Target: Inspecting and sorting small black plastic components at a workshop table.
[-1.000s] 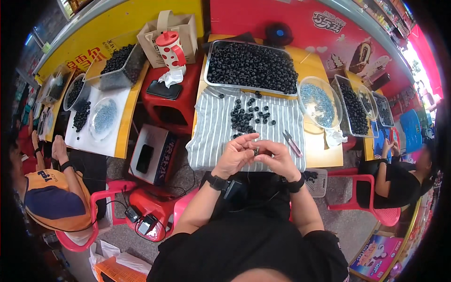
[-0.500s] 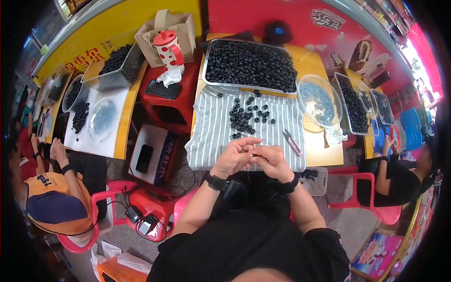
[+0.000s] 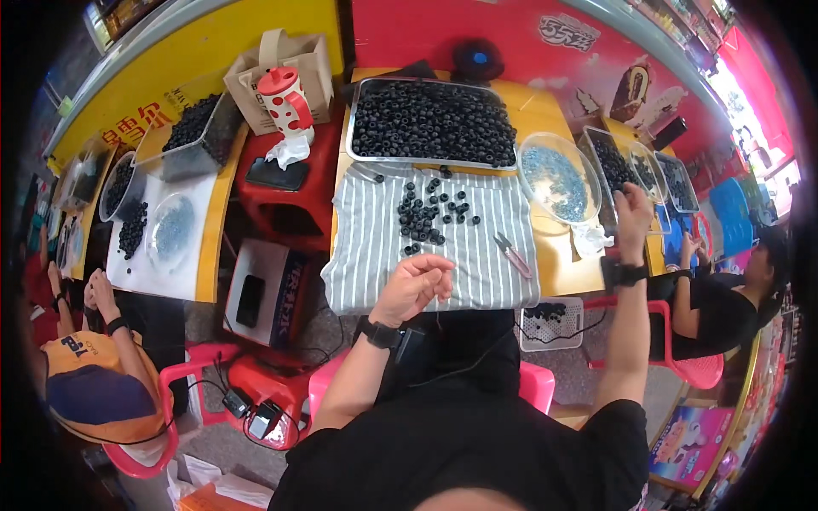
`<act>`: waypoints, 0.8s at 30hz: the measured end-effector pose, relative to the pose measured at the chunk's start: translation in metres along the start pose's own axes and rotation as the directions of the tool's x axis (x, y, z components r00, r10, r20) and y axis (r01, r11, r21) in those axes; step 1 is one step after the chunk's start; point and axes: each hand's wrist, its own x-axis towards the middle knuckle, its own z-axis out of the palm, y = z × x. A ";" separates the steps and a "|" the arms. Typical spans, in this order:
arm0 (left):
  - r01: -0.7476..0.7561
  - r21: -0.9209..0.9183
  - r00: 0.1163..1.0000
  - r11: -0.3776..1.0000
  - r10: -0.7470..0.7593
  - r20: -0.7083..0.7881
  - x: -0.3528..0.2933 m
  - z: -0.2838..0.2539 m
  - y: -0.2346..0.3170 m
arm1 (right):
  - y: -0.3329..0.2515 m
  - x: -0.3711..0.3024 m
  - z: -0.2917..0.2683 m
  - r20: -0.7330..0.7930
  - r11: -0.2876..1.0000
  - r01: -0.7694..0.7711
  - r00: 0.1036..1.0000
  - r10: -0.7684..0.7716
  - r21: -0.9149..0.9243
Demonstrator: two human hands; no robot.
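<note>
My left hand [image 3: 415, 288] hovers over the front edge of a grey-and-white striped cloth [image 3: 366, 238], fingers curled together; anything between them is too small to make out. Out to the right, my right hand [image 3: 632, 223] reaches to the near edge of a clear box of black pieces [image 3: 610, 163], its fingers bent in and their tips partly hidden. Small black ring-shaped pieces [image 3: 422, 217] lie loose on the cloth. Beside them rests a pair of pink-handled thread snips [image 3: 513, 255]. Behind the cloth stands a large clear tray [image 3: 348, 140] heaped with more such pieces.
A round tub of small clear-blue bits [image 3: 558, 183] and a crumpled tissue [image 3: 590, 238] sit right of the cloth. Left are a red stool [image 3: 285, 200] with a phone and a spotted tumbler [image 3: 285, 98]. A perforated basket [image 3: 550, 336] is below the table. People sit on both sides.
My hands have parted. The right one has swung out to the right from beside the left, over to the clear box. My left hand stays near the cloth's front edge.
</note>
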 end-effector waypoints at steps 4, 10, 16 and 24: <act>-0.082 -0.045 0.996 0.996 0.081 -0.030 0.001 -0.003 -0.003 | 0.044 0.004 -0.006 0.024 0.889 0.125 0.992 -0.128 -0.441; -0.243 -0.037 0.970 0.969 0.244 0.017 0.000 -0.004 0.001 | -0.084 -0.105 0.093 0.546 0.969 -0.002 0.826 -0.138 0.249; -0.216 -0.075 0.976 0.974 0.215 -0.027 -0.001 -0.002 0.002 | -0.160 -0.138 0.149 0.646 0.927 0.281 0.665 -0.375 0.249; -0.188 -0.073 0.981 0.979 0.185 -0.053 0.000 0.001 0.003 | -0.171 -0.140 0.175 0.709 0.914 0.395 0.618 -0.339 0.093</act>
